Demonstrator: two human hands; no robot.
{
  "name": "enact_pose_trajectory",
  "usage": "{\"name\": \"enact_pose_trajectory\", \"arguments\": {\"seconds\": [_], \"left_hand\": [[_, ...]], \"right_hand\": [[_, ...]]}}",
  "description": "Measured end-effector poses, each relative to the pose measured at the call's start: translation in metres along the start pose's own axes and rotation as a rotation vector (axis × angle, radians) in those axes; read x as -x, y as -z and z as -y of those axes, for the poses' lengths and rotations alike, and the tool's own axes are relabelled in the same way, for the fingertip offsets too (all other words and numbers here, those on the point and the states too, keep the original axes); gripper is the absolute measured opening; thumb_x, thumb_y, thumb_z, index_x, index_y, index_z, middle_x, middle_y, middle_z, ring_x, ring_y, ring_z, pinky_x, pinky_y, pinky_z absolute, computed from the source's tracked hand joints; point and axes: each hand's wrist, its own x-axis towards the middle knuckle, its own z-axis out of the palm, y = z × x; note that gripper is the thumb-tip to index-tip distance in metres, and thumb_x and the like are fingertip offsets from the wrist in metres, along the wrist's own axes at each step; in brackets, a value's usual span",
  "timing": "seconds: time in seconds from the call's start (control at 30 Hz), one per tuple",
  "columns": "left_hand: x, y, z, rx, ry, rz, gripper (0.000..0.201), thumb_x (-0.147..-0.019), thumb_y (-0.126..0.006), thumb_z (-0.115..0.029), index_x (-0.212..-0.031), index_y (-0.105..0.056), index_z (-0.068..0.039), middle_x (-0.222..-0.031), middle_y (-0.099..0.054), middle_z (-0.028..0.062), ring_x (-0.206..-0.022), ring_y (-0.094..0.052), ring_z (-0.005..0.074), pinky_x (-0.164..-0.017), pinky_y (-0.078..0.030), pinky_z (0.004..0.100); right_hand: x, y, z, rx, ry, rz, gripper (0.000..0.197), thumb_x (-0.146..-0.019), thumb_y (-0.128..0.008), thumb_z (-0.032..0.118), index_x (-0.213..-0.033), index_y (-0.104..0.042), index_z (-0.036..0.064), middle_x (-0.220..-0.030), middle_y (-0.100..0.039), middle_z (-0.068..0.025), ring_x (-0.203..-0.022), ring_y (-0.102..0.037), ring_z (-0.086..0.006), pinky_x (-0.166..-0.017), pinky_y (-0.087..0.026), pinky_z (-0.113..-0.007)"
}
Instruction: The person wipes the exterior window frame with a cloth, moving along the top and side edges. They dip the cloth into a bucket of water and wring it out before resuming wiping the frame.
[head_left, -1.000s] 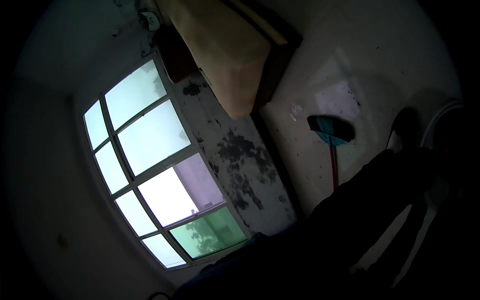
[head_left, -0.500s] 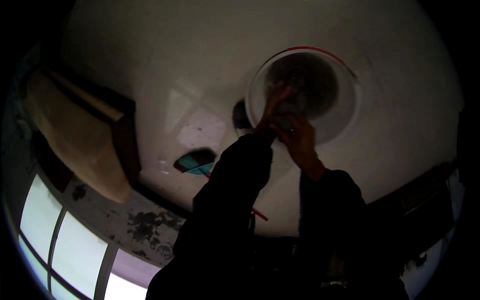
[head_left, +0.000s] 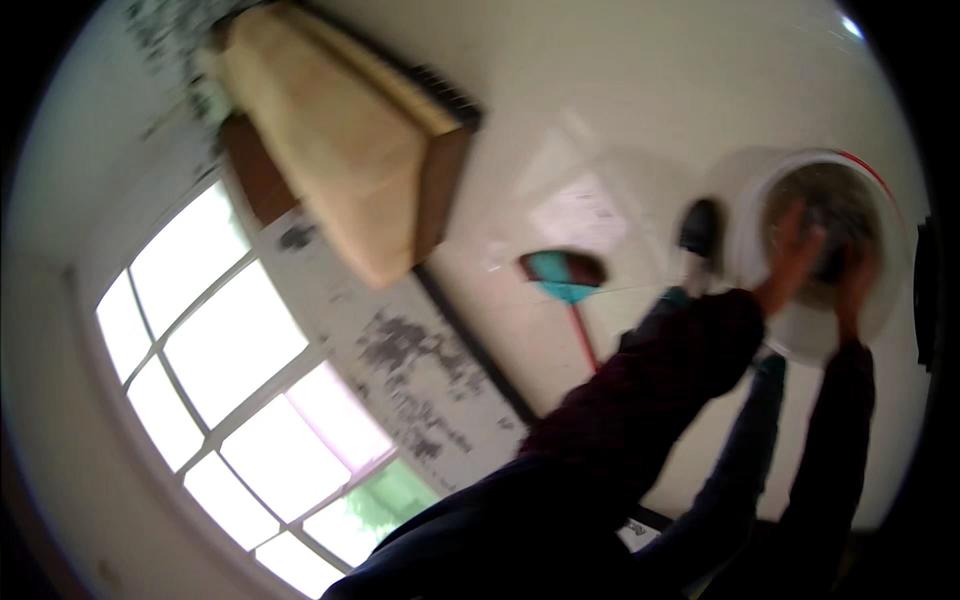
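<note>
Pale glossy floor [head_left: 600,110] fills most of your view, tilted hard by the angle of your head, with a bright multi-pane window [head_left: 240,400] at the left and a stained, peeling strip of wall [head_left: 420,360] running beside it. Up near the top sits a tan cushioned seat [head_left: 340,150] with a dark brown frame. Lower, near the middle of the floor, a teal broom [head_left: 562,272] lies with its red handle pointing down toward your dark sleeves.

Your two arms reach up to the right, into a round white basin [head_left: 825,250] with a red line on its rim, standing on the floor at the right edge of the view. Your left hand [head_left: 795,260] is inside it, fingers spread and pressing on something dark in the basin — the blur keeps you from telling what that dark mass is. Your right hand [head_left: 855,280] is just beside the left, also down inside the basin, its fingers against the same dark contents. Whether either hand is clenched round the stuff or only laid flat on it, you cannot tell.

A dark shoe [head_left: 700,228] stands just left of the basin, touching or nearly touching its wall — too blurred to say which.
</note>
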Motion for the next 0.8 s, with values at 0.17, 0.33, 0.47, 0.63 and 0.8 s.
{"name": "enact_pose_trajectory", "arguments": {"seconds": [0.17, 0.33, 0.47, 0.63, 0.8], "left_hand": [[0.084, 0.014, -0.039, 0.687, 0.447, 0.319, 0.082, -0.086, -0.051, -0.057, -0.145, -0.015, -0.013, -0.146, -0.022, 0.0105, -0.135, -0.022, 0.0261, -0.107, -0.025, 0.0358], [0.102, 0.032, -0.037, 0.954, 0.291, 0.585, 0.07, -0.086, -0.047, -0.06, -0.138, -0.035, -0.015, -0.134, -0.042, 0.0066, -0.121, -0.042, 0.0197, -0.1, -0.035, 0.0326], [0.108, 0.016, -0.013, 0.717, 0.251, 0.441, 0.065, -0.088, -0.044, -0.058, -0.136, -0.039, -0.014, -0.13, -0.047, 0.006, -0.117, -0.047, 0.0178, -0.098, -0.036, 0.0313], [0.132, -0.004, -0.007, 0.782, 0.051, 0.439, 0.06, -0.091, -0.043, -0.053, -0.137, -0.037, -0.014, -0.131, -0.047, 0.0064, -0.118, -0.046, 0.0188, -0.099, -0.036, 0.0319], [0.139, -0.011, -0.02, 0.723, -0.001, 0.535, 0.043, -0.096, -0.043, -0.03, -0.135, -0.04, -0.012, -0.134, -0.042, 0.01, -0.125, -0.04, 0.0239, -0.104, -0.033, 0.0397]], "right_hand": [[0.114, 0.079, 0.059, -0.514, -0.011, 0.172, 0.037, -0.095, -0.046, 0.016, -0.13, -0.045, 0.002, -0.13, -0.046, -0.0122, -0.119, -0.045, -0.0227, -0.096, -0.041, -0.035], [0.217, 0.142, 0.168, -0.378, 0.005, 0.402, 0.034, -0.093, -0.049, 0.01, -0.126, -0.049, 0.0014, -0.124, -0.051, -0.0113, -0.113, -0.05, -0.024, -0.091, -0.044, -0.035], [0.231, 0.179, 0.179, -0.315, 0.076, 0.446, 0.034, -0.093, -0.049, 0.012, -0.125, -0.049, -0.0011, -0.117, -0.056, -0.0129, -0.108, -0.054, -0.0238, -0.086, -0.047, -0.034], [0.171, 0.166, 0.148, -0.244, -0.144, 0.152, 0.043, -0.097, -0.041, 0.026, -0.133, -0.041, 0.0024, -0.115, -0.055, -0.0146, -0.098, -0.056, -0.0215, -0.078, -0.047, -0.031], [0.12, 0.128, 0.14, -0.566, -0.148, 0.136, 0.046, -0.095, -0.044, 0.024, -0.135, -0.035, 0.0031, -0.115, -0.055, -0.0142, -0.09, -0.057, -0.0195, -0.074, -0.046, -0.03]]}}
